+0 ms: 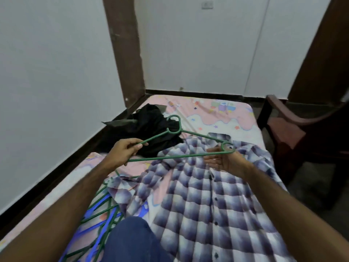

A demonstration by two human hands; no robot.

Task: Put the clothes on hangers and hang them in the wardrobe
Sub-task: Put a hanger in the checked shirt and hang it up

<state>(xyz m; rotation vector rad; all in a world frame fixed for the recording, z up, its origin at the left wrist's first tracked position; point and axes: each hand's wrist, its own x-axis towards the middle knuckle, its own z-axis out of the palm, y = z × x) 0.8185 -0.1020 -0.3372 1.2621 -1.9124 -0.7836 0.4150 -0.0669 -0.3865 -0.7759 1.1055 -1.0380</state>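
Note:
A green plastic hanger (181, 156) is held level above the bed, its hook pointing away from me. My left hand (123, 151) pinches the hanger's left arm. My right hand (223, 159) is at the hanger's right end, palm up with fingers spread, the end resting on it. Under the hanger a purple-and-white checked shirt (204, 201) lies flat and buttoned on the bed. A crumpled black garment (149, 127) sits beyond it at the bed's far left.
Several green and blue hangers (102, 210) lie in a pile at the near left of the pink patterned bed sheet (217, 112). A dark wooden chair (294, 129) stands right of the bed. White walls and a brown post (124, 50) close in the far side.

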